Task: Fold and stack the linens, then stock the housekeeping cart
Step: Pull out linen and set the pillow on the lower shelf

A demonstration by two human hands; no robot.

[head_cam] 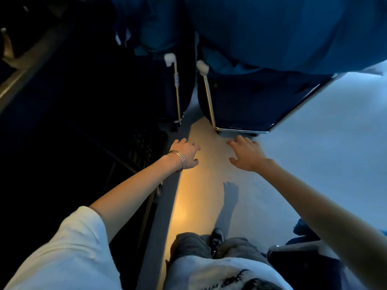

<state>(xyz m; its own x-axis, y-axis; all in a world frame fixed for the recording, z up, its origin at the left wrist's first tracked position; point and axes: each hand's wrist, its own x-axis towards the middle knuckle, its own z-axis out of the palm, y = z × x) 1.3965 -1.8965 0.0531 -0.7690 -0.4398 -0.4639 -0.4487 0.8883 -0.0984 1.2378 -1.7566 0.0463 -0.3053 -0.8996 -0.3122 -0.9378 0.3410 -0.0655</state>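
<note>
Two dark blue fabric laundry carts stand ahead of me on the floor, a narrower left cart [165, 84] and a wider right cart [257, 101] with a chrome frame. Blue cloth bulges over the top of both. My left hand [186, 152], with bangles at the wrist, is stretched forward in the air, fingers relaxed and holding nothing. Held out beside it, my right hand [246, 152] has its fingers spread and is empty. Both hands hover short of the carts' lower edges. No folded linens show.
The room is dim, with a warm light strip on the pale floor [199, 195]. A dark mesh crate or rack [144, 143] sits at the left. Another dark blue cart corner [303, 254] is at the lower right, beside my legs.
</note>
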